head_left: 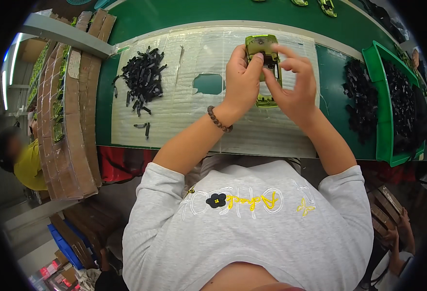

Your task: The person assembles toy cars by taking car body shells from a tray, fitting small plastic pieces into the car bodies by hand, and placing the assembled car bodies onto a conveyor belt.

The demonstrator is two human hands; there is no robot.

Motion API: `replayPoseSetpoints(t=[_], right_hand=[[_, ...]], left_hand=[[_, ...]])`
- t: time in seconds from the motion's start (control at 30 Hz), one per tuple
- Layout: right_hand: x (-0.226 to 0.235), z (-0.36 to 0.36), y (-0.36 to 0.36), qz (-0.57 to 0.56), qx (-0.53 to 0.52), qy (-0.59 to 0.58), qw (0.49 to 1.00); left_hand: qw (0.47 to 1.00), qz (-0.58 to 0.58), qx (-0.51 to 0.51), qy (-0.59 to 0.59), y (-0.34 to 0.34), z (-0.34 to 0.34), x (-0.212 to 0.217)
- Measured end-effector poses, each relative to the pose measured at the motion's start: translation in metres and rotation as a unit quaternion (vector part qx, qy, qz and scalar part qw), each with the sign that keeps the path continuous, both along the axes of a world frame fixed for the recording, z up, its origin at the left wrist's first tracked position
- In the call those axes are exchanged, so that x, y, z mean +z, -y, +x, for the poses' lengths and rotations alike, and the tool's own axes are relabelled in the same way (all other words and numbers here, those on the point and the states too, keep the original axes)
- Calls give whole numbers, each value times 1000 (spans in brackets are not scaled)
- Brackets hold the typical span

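Observation:
My left hand [243, 80] grips a lime-green, see-through plastic shell [261, 43], shaped like a toy car body, with its thumb pressed on dark parts inside the middle. Over the shell's right side is my right hand [296, 87], its fingers spread and slightly blurred, the thumb tip at the shell's edge. No part shows between those fingers. Just below the shell, another lime-green piece [267, 101] lies on the mat, partly covered by my hands. A heap of small black plastic pieces [143, 75] lies to the left, with a few loose ones [147, 130] nearer me.
A pale, taped mat [189, 126] with a torn hole covers the green table [174, 12]. On the right are a heap of dark pieces [360, 102] and a green bin [382, 102] full of more. Stacked cardboard trays [80, 116] stand left. More green shells [327, 7] lie far back.

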State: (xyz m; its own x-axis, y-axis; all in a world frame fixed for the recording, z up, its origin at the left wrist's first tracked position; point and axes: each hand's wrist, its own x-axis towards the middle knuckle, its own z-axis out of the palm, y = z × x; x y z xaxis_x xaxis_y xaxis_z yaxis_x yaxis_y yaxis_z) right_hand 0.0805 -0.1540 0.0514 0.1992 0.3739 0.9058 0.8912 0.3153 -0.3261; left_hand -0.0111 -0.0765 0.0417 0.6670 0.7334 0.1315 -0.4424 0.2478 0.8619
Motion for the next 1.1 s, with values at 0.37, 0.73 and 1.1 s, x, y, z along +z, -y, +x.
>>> replayPoseSetpoints(t=[0.37, 0.73, 1.1], right_hand=[[5, 5, 2, -206, 100, -376, 898], [1, 7, 3, -206, 76, -381, 898], [12, -8, 7, -219, 29, -53, 974]], left_hand=[[985, 149, 59, -70, 9, 1, -10], [989, 120, 38, -83, 8, 3, -11], [993, -81, 88, 26, -27, -4, 3]])
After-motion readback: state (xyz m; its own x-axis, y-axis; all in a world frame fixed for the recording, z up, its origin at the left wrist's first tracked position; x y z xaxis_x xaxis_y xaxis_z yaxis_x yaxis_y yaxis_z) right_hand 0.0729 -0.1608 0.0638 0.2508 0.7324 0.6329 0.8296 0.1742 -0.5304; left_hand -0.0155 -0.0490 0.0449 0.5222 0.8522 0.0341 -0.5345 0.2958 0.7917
